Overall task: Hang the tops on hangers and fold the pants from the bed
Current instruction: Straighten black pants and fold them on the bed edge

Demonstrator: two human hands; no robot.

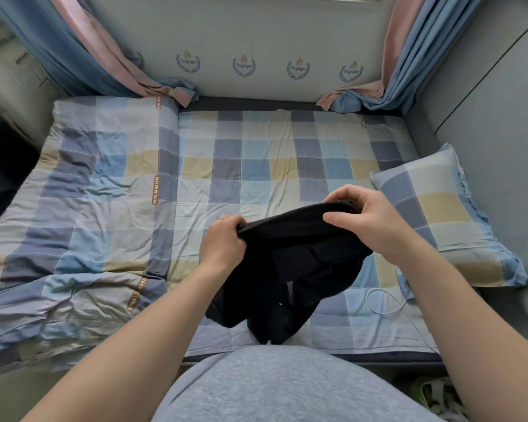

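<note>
While the checked bed (256, 166) fills the view, a folded quilt (89, 193) in the same checks lies along its left side and a matching pillow (439, 214) sits at its right edge. Over the near middle of the bed hangs a black garment (287, 269), held up by its banded top edge, the rest drooping. The left hand (223, 242) grips one end with curled fingers; the right hand (369, 220) pinches the other end. A thin white cable (384, 303) loops on the bed just right of the garment
</note>
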